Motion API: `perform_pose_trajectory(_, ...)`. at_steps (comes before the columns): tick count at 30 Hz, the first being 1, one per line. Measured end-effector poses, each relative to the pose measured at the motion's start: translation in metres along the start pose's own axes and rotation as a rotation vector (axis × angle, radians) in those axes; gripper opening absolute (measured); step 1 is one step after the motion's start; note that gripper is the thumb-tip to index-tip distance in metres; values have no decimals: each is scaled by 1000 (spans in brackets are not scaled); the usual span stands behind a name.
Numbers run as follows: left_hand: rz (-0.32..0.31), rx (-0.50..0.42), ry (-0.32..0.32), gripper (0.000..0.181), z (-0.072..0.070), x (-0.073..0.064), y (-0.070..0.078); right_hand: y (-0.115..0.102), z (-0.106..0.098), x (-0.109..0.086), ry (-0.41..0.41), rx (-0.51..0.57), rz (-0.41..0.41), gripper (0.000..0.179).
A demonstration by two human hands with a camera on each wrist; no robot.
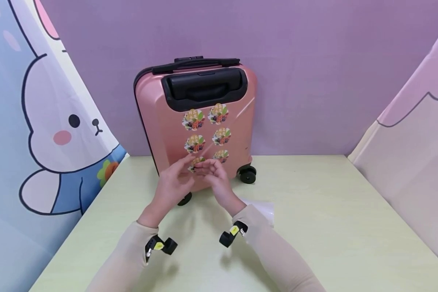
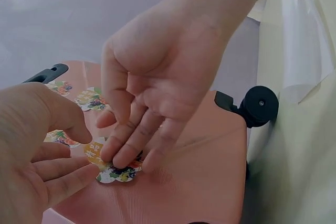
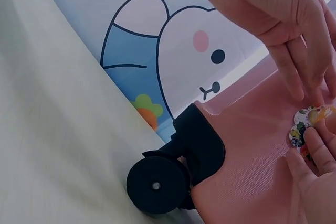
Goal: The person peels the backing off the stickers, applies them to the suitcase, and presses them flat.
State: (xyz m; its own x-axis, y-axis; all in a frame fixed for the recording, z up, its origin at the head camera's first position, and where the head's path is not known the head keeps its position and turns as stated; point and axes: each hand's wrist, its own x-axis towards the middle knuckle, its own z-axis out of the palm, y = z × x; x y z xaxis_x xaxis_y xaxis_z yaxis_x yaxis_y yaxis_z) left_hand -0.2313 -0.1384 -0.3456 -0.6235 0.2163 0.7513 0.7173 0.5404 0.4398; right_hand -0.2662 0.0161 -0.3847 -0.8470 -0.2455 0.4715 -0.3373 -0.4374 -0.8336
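A pink hard-shell suitcase [image 1: 237, 129] stands upright on the table, bearing several round fruit-print stickers in two columns. The lowest left sticker [image 1: 196, 161] lies flat on the shell, partly covered by fingers. My right hand [image 1: 219, 180] rests its extended fingers on this sticker [image 2: 113, 176], thumb held off to one side. Close by on the left, my left hand [image 1: 172, 182] has its fingers loosely extended, the tips right at the sticker's edge in the left wrist view. Just above is another sticker [image 1: 194, 143], and to the right a matching sticker [image 1: 221, 155].
A rolled translucent white sheet [image 1: 265, 211] lies on the table [image 1: 332, 211], partly behind the right forearm. The suitcase has black wheels [image 1: 247, 175] and a recessed black handle [image 1: 204, 86]. A purple backdrop [image 1: 314, 81] rises behind, with a rabbit-print cloth [image 1: 58, 101] at left.
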Motion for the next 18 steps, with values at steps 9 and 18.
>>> perform_pose_trajectory(9,20,-26,1,66,-2,2,6,2,-2,3,9,4,0,36)
perform_pose_trajectory(18,60,-21,-9,80,3,-3,8,2,-3,1,35,-16,9,35)
